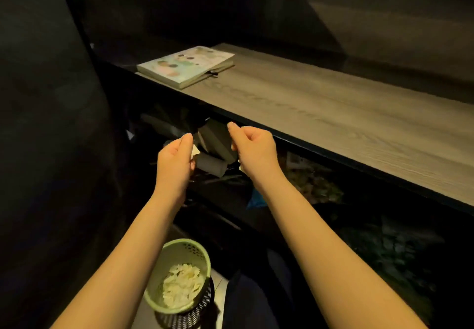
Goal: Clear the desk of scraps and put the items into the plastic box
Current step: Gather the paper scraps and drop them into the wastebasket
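Both my hands are held out in front of the wooden desk's (320, 103) front edge, below its top. My left hand (175, 160) has its fingers together and a small pale paper scrap (195, 151) shows at its fingertips. My right hand (252, 150) has its fingers curled, and a bit of pale scrap (240, 167) peeks out under its palm. Down on the floor stands a green plastic basket (164, 251) with several pale paper scraps (182, 286) inside. A book with a colourful cover (186, 66) lies at the desk's far left end.
Under the desk it is dark, with grey boxy items (218, 140), a grey roll (211, 166) and a cluttered patterned heap (313, 182). A black mesh bin (195, 313) sits under the green basket. A dark panel (46, 123) fills the left side.
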The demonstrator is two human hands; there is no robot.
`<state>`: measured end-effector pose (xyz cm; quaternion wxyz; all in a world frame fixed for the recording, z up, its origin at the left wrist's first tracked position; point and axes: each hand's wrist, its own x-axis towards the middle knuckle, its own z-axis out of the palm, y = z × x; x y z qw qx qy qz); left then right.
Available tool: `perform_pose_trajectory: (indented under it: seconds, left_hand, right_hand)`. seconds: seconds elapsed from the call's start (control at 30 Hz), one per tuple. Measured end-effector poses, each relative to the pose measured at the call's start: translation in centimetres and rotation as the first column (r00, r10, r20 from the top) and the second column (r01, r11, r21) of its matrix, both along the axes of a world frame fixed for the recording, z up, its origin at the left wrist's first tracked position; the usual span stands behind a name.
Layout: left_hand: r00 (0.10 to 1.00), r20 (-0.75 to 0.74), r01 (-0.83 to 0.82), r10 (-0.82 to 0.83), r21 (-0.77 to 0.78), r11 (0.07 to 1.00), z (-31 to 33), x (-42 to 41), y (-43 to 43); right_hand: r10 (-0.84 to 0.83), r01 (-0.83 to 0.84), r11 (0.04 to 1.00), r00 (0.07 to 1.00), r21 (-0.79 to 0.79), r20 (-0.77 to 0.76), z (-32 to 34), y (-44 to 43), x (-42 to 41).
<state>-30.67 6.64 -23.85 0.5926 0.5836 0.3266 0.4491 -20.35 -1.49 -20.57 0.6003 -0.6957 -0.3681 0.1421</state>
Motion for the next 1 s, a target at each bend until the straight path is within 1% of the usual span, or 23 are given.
perform_pose_trajectory:
  seconds: [0.1, 0.17, 0.3, 0.37, 0.47, 0.53, 0.6, 0.67, 0.7, 0.77, 0.83, 0.9, 1.0]
  left_hand:
    - [0.989, -0.134, -0.058, 0.058, 0.003, 0.998, -4.3, -2.4, 2.3]
    - [0.971, -0.223, -0.090, 0.084, -0.013, 0.996, -7.3, -3.7, 3.6]
    - [0.904, -0.415, -0.134, 0.105, -0.042, 0.990, -12.7, -5.5, 5.9]
    - [0.861, -0.501, -0.123, 0.088, -0.036, 0.992, -15.3, -6.3, 6.6]
    - [0.786, -0.617, -0.061, 0.033, -0.024, 0.998, -19.0, -7.4, 7.6]
    - [0.701, -0.713, -0.007, -0.008, -0.018, 1.000, -21.6, -8.1, 8.2]
    - [0.576, -0.814, 0.080, -0.071, -0.030, 0.996, -24.2, -8.8, 8.7]
    - [0.436, -0.887, 0.159, -0.150, -0.088, 0.983, -26.3, -9.2, 8.7]
    - [0.351, -0.919, 0.195, -0.181, -0.117, 0.974, -27.3, -9.3, 8.6]
    - [0.184, -0.960, 0.261, -0.209, -0.157, 0.952, -29.2, -9.2, 8.5]
    - [0.060, -0.976, 0.304, -0.210, -0.182, 0.935, -31.1, -9.1, 8.5]
    - [-0.022, -0.979, 0.338, -0.203, -0.199, 0.920, -32.6, -9.1, 8.5]
    - [-0.080, -0.974, 0.372, -0.211, -0.225, 0.901, -34.7, -8.8, 8.5]
  right_hand:
    - [0.023, -0.023, 0.994, 1.000, -0.106, -0.004, -4.3, 2.2, -1.3]
    - [0.057, -0.051, 0.979, 0.998, -0.198, 0.028, -7.3, 3.4, -1.9]
    - [0.113, -0.073, 0.927, 0.990, -0.368, 0.087, -12.9, 5.3, -2.8]
    - [0.140, -0.094, 0.890, 0.988, -0.447, 0.072, -15.4, 6.2, -3.1]
    - [0.192, -0.144, 0.825, 0.981, -0.546, 0.032, -19.0, 7.4, -3.5]
    - [0.216, -0.178, 0.781, 0.976, -0.599, -0.008, -21.4, 8.0, -3.7]
    - [0.241, -0.207, 0.731, 0.970, -0.650, -0.037, -23.5, 8.4, -3.8]
    - [0.256, -0.221, 0.682, 0.965, -0.697, -0.055, -25.3, 8.7, -3.9]
    - [0.259, -0.222, 0.660, 0.964, -0.718, -0.060, -26.1, 8.9, -3.8]
    - [0.266, -0.223, 0.615, 0.962, -0.756, -0.067, -27.7, 9.2, -3.8]
    - [0.276, -0.232, 0.576, 0.958, -0.784, -0.082, -29.1, 9.6, -3.7]
    - [0.287, -0.246, 0.549, 0.953, -0.798, -0.097, -30.3, 9.9, -3.7]
    - [0.305, -0.252, 0.533, 0.948, -0.807, -0.094, -32.1, 10.1, -3.6]
